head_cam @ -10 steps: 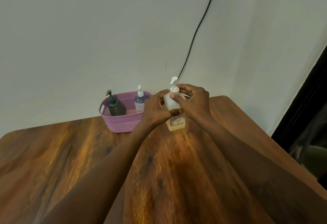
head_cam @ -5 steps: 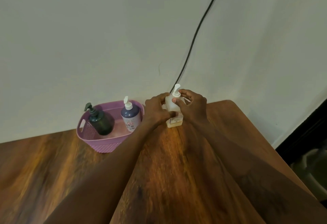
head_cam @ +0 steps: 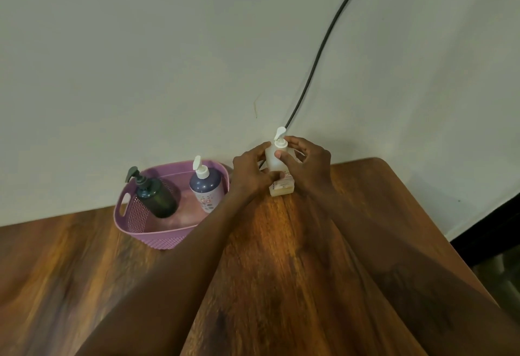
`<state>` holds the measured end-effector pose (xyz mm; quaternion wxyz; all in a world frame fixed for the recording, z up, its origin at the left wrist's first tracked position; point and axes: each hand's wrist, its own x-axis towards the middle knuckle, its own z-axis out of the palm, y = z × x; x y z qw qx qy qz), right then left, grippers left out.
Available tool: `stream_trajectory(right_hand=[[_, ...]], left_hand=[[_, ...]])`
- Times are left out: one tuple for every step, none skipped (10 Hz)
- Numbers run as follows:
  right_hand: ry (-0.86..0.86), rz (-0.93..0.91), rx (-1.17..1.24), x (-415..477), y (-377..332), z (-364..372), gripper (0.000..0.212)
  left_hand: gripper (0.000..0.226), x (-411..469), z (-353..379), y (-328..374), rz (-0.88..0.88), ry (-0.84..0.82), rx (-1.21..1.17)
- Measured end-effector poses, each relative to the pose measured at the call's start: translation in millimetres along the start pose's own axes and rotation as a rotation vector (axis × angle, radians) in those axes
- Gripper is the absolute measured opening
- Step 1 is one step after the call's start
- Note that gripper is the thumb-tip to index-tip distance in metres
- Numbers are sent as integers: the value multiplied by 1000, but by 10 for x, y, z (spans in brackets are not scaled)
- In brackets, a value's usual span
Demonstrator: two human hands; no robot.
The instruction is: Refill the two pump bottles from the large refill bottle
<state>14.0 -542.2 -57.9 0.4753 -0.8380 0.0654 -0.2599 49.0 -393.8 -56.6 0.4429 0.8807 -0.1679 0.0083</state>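
A white refill bottle (head_cam: 275, 162) with a white pump top and yellowish liquid at its base stands on the wooden table (head_cam: 281, 271) near the wall. My left hand (head_cam: 250, 171) grips its body from the left. My right hand (head_cam: 306, 164) wraps it from the right, thumb just below the pump collar. A dark green pump bottle (head_cam: 157, 196) and a purple-and-white pump bottle (head_cam: 205, 186) stand upright inside a purple perforated basket (head_cam: 135, 215) to the left.
A black cable (head_cam: 323, 46) runs down the white wall behind the refill bottle. The table's right edge (head_cam: 416, 209) drops to a dark floor area. Both my forearms stretch across the middle of the table.
The view has shifted, so the basket and bottles sit further left and lower. Both hands stay wrapped around the white refill bottle, with the fingers slightly shifted near its top.
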Motion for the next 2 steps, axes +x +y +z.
stream_trajectory(right_hand=[[-17, 6, -4, -4, -24, -5, 46], [-41, 51, -13, 4, -62, -3, 49]], left_hand=[[74, -20, -11, 19, -26, -10, 3], [87, -1, -32, 66, -77, -19, -23]])
